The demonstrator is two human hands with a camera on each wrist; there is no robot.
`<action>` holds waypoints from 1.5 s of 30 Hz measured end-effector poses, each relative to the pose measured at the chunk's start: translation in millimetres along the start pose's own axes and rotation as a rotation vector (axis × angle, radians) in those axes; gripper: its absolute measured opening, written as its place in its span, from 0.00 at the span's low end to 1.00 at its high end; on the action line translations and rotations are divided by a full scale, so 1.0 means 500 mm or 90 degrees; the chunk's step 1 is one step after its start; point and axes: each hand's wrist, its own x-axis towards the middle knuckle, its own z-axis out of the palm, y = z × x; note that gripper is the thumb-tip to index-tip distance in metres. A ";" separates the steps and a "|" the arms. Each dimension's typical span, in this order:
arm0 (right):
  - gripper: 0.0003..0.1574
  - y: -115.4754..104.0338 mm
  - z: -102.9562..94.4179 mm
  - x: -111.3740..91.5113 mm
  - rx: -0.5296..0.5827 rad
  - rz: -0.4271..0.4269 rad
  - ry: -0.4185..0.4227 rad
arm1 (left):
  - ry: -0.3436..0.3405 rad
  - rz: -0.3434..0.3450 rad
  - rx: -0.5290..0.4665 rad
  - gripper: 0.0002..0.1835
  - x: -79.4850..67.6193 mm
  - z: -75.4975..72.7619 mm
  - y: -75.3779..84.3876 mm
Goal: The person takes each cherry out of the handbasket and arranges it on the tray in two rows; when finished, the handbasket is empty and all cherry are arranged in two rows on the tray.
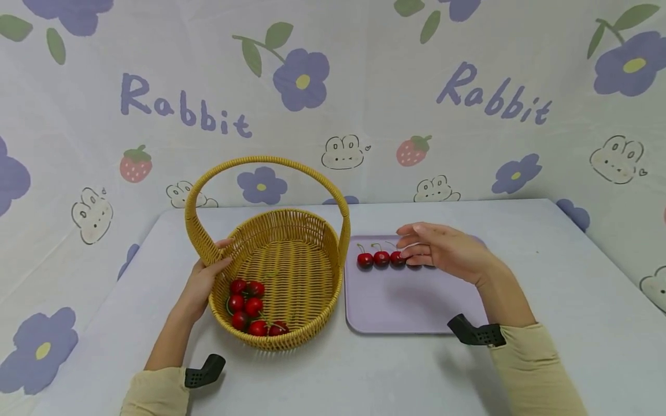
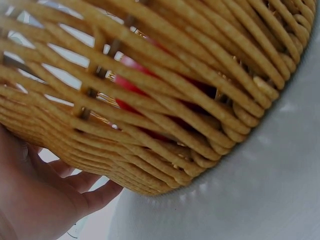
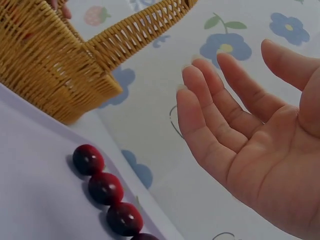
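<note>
A yellow wicker basket (image 1: 322, 323) with a tall arched handle stands on the left of the table, with several red cherries (image 1: 254, 306) gathered at its near left inside. My left hand (image 1: 205, 283) grips the basket's left side where the handle meets the rim; in the left wrist view the fingers (image 2: 102, 195) lie along the woven wall. On a lilac tray (image 1: 385, 315), more cherries (image 3: 106, 188) form a row along the far side. Above that row hovers my right hand (image 1: 450, 251), palm bare and fingers loosely bent, partly hiding the row in the head view.
A pale cloth covers the table (image 1: 333, 375). Behind it hangs a backdrop (image 1: 364, 81) printed with flowers, rabbits and strawberries. The tray's left edge lies close beside the basket, and the handle rises high above the rim.
</note>
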 end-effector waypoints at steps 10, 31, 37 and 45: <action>0.17 0.006 0.048 0.022 0.017 0.005 -0.060 | 0.001 0.003 -0.005 0.26 0.000 -0.003 -0.003; 0.23 0.050 0.145 0.063 -0.024 0.042 -0.153 | 0.001 0.000 0.005 0.26 0.004 -0.002 -0.014; 0.21 0.050 0.167 0.084 -0.021 -0.012 -0.199 | 0.003 -0.002 0.009 0.26 0.004 -0.004 -0.006; 0.22 0.045 0.203 0.117 -0.058 -0.004 -0.206 | -0.012 0.011 0.013 0.26 0.004 -0.005 -0.001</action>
